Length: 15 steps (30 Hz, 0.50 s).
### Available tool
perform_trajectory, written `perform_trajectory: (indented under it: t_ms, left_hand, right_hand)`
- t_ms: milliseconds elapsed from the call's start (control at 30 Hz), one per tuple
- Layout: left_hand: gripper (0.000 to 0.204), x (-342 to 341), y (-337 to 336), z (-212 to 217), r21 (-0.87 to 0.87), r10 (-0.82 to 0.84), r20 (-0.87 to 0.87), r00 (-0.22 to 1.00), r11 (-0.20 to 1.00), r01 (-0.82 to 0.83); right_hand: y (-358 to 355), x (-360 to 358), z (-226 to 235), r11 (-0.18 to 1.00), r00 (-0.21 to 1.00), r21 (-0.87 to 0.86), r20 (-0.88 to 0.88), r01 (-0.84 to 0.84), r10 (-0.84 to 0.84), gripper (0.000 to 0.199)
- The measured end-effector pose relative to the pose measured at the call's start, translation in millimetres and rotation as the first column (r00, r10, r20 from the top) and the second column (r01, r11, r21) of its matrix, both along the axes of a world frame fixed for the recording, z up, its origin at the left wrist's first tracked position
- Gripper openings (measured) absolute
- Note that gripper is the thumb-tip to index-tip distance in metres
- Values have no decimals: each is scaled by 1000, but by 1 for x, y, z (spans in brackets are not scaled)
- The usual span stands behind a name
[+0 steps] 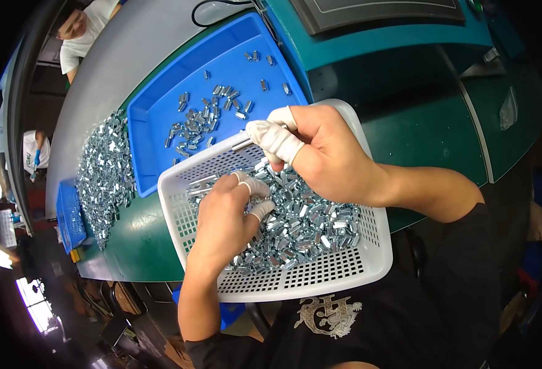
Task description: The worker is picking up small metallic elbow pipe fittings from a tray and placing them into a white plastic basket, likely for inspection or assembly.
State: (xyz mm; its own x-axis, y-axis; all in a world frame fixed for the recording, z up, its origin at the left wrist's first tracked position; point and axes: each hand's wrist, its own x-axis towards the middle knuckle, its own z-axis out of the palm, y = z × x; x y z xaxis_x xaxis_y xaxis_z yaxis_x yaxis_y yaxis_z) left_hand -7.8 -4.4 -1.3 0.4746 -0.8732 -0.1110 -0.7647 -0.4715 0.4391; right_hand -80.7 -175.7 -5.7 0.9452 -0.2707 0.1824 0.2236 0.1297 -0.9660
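A white perforated plastic basket (378,246) in front of me holds a heap of small shiny metal pieces (301,224), short and faceted like long coupling nuts. My right hand (311,147), with white finger covers, is closed above the basket's far side; a silver metal piece (242,143) sticks out from its fingertips. Down in the basket's left part, my left hand (224,215) has its covered fingers curled against the heap, thumb and forefinger close together. What they grip is hidden. Silver rod-like pieces (202,186) show just beyond its knuckles.
Beyond the basket stands a blue tray (151,117) with scattered metal pieces. A big pile of them (106,169) lies to its left, beside a small blue basket (69,215). A teal machine (381,43) stands far right on the green table (428,141). A person (86,31) is at far left.
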Motion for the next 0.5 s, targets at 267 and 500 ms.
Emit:
perform_trajectory:
  t_ms: [267, 500]
  left_hand:
    - [20, 4, -4, 11, -530, 135, -605, 784, 667, -524]
    - [18, 9, 3, 1, -593, 59, -462, 885, 721, -358]
  right_hand:
    - [-2, 1, 1, 997, 992, 6, -107, -72, 72, 20]
    - [1, -2, 2, 977, 967, -57, -165, -203, 191, 20]
